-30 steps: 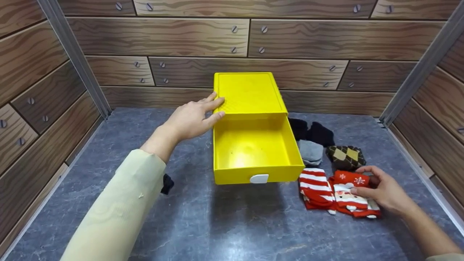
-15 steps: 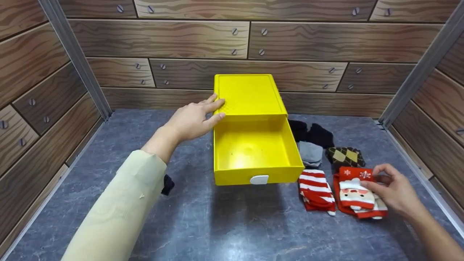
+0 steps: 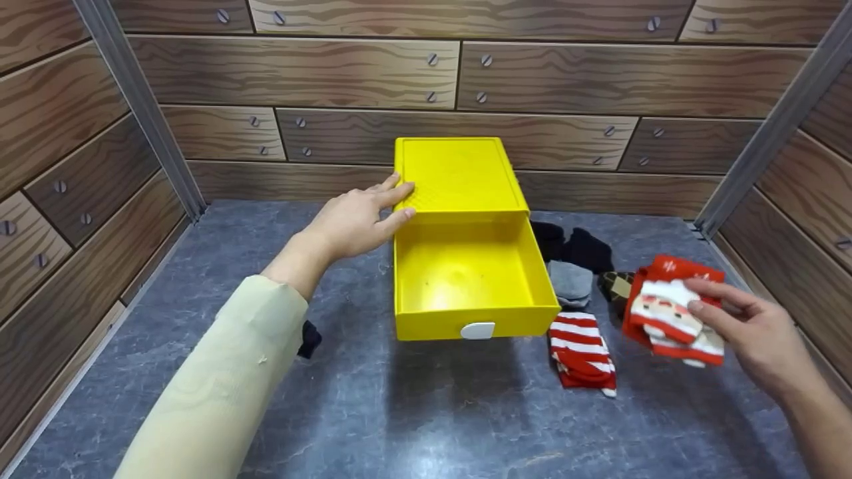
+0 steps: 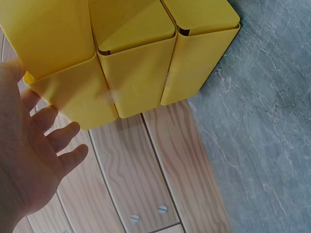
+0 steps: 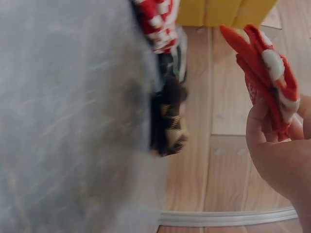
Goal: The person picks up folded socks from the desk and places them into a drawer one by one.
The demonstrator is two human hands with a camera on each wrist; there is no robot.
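Note:
A yellow drawer unit (image 3: 459, 173) stands in the middle, its top drawer (image 3: 476, 266) pulled out and bare inside, with a white handle on its front. My left hand (image 3: 356, 223) rests with spread fingers on the unit's upper left edge; the left wrist view shows three stacked drawers (image 4: 138, 73) beside that hand. In my right hand (image 3: 759, 326) a folded pair of red Santa socks (image 3: 669, 313) is pinched between thumb and fingers, raised above the table. The right wrist view shows these socks (image 5: 269, 73) edge-on, folded in layers.
Right of the drawer lie folded red-and-white striped socks (image 3: 582, 349), grey socks (image 3: 570, 283), black socks (image 3: 586, 249) and argyle socks (image 3: 616, 286), the last partly hidden. A dark sock (image 3: 309, 339) shows beside the left sleeve. Wood-patterned walls (image 3: 373, 73) enclose the table.
My right hand has slid the Santa socks rightward, away from the striped pair, then lifted them off the table. The left hand stays on the drawer unit.

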